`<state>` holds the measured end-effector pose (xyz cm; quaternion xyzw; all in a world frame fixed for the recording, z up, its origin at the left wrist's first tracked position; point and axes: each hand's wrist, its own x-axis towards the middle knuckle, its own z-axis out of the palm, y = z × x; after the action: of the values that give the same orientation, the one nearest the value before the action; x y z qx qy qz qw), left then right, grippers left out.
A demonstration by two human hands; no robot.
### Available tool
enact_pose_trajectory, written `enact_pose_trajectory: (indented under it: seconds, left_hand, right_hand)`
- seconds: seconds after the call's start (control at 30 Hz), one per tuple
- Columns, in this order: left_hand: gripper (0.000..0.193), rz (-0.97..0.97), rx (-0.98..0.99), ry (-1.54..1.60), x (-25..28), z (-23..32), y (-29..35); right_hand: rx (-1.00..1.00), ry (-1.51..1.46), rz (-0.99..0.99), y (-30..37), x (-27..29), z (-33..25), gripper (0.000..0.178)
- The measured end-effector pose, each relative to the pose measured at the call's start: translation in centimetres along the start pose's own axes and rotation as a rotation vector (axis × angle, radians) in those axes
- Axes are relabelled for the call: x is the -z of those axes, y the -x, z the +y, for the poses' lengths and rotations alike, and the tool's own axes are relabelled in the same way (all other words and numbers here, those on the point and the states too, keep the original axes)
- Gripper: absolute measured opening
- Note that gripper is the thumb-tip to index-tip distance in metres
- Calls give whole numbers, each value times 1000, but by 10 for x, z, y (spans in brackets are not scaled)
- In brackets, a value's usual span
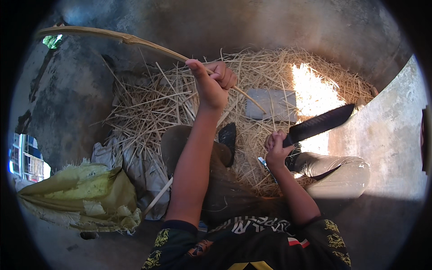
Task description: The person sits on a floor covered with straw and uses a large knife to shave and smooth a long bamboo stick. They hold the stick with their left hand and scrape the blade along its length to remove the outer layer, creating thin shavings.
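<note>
My left hand [213, 83] is closed round a long, thin bamboo strip [155, 46], thumb stretched along it. The strip bends away to the far left, with a knot partway along. Its short end slants down to the right, over a grey block [261, 103] lying in the shavings. My right hand [277, 148] is closed on the handle of a broad, dark-bladed machete [320, 126]. The blade points up and to the right, apart from the strip.
A heap of pale shavings and strips [148, 103] spreads before me along the wall [270, 24]. A yellowish woven sack [85, 193] lies at the left, beside a greyish cloth [148, 193]. My bent legs [337, 173] flank the heap; sunlight falls at its right.
</note>
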<state>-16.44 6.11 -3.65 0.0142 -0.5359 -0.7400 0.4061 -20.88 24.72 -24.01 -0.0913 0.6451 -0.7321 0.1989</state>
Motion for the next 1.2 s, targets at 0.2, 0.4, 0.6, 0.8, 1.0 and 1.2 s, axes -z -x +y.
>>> enact_pose_trajectory:
  seconds: [0.2, 0.4, 0.6, 0.8, 1.0, 1.2]
  left_hand:
    - [81, 101, -17, 15, 14, -2, 2]
    - [80, 194, -85, -9, 0, -7, -3]
    - [79, 323, -149, -62, -3, -3, 1]
    - [77, 270, -164, -69, -16, -5, -3]
    - [72, 298, -205, 29, -3, -10, -6]
    - [70, 327, -216, 15, -3, -10, -1]
  right_hand:
    - [-189, 578, -119, -16, 10, -30, 30]
    - [140, -360, 25, 10, -10, -73, 28]
    - [-231, 363, -44, -17, 17, -36, 29]
    - [218, -418, 74, 7, 7, -68, 22]
    - [-257, 519, -189, -7, 11, -6, 29]
    - [378, -214, 2, 15, -9, -76, 26]
